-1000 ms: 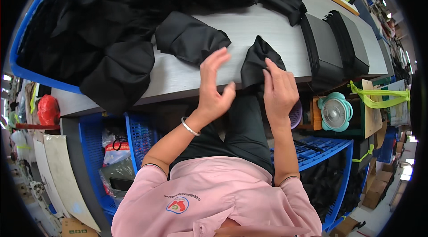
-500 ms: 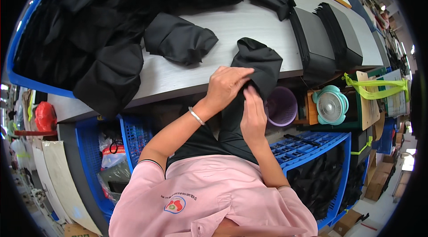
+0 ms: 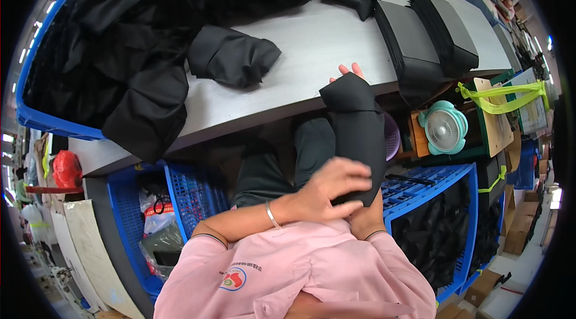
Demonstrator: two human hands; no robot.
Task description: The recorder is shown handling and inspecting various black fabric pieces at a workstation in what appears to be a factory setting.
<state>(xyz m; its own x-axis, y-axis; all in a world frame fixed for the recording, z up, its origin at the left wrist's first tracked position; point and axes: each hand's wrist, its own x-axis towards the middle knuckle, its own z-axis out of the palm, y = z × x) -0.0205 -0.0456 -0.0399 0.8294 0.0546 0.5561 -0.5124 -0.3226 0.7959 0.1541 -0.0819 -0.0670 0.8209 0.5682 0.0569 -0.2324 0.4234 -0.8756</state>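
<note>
A black fabric tube (image 3: 359,133) is drawn over my right forearm and hand. The fingertips of my right hand (image 3: 351,71) stick out past its far end, stretched straight; the palm is hidden inside the cloth. At the near end of the tube, my left hand (image 3: 339,186), slightly blurred, lies against the cloth with thumb and fingers apart. Another black fabric piece (image 3: 231,56) lies crumpled on the grey-white table (image 3: 300,37). To its left, a big heap of black cloth pieces (image 3: 120,37) fills a blue crate (image 3: 57,122) and spills over the edge.
Two stacks of flat black pieces (image 3: 414,37) stand at the table's right. Below them are a teal fan (image 3: 444,128) and a purple basket (image 3: 392,138). Blue crates flank me: one with bags (image 3: 129,199) on the left, one with black cloth (image 3: 429,232) on the right.
My right hand has pushed forward through the black fabric tube, which now covers the forearm. My left hand has come back toward my body, to the tube's near end.
</note>
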